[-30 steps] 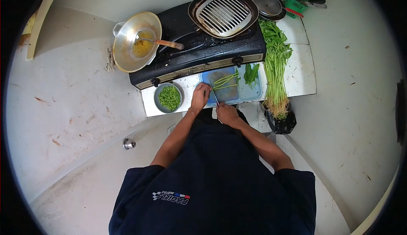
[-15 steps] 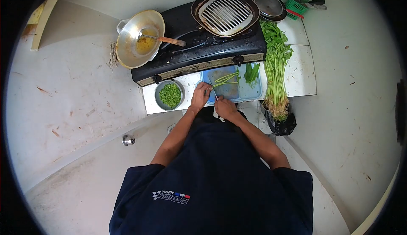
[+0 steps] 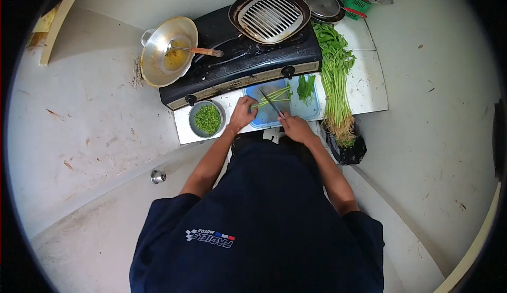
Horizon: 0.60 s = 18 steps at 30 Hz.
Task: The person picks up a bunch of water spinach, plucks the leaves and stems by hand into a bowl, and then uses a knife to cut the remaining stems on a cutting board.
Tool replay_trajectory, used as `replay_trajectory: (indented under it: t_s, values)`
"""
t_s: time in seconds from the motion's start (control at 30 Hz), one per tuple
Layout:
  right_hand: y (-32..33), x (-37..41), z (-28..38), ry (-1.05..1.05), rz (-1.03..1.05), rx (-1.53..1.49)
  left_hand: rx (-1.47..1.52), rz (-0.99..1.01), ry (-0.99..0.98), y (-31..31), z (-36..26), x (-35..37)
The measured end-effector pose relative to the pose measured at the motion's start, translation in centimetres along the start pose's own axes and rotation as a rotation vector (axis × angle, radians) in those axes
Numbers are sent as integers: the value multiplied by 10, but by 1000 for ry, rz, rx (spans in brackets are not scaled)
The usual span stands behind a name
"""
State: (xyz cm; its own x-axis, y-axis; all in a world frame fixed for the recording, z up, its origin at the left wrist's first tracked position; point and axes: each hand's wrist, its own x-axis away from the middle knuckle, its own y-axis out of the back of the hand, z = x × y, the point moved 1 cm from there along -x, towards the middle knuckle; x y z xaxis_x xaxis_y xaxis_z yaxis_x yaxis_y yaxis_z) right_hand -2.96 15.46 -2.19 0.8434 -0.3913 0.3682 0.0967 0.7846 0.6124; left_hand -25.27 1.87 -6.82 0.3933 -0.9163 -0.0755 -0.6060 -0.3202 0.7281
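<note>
Right hand (image 3: 297, 129) swings out toward the blue board's (image 3: 310, 111) near right corner, and the knife (image 3: 270, 101) now slants across the board's middle, over the green stems (image 3: 279, 93). Left hand (image 3: 243, 113) slides to the board's left edge.

Clad in a dark navy short-sleeved shirt (image 3: 264, 198), plain but for a small white logo (image 3: 210, 237) toward 7 o'clock: chequered flag, block lettering, red and blue bars. Bare from sleeve hems (image 3: 174, 200) down to left hand (image 3: 243, 114) and right hand (image 3: 297, 129).
</note>
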Motion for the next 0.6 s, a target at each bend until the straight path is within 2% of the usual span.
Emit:
replay_trajectory:
  t_s: [0.17,0.3,0.37,0.6]
  values:
    - [33,44,-19,-40,-120,-186,21,100,63,15,-6,-35]
    - [39,72,-31,-136,-49,-381,23,214,-21,8,-23,-57]
    - [30,74,-48,-147,-57,-322,-2,291,-45,-3,-29,-63]
    - [8,65,-55,-193,-134,-254,-11,185,-135,-33,-29,-61]
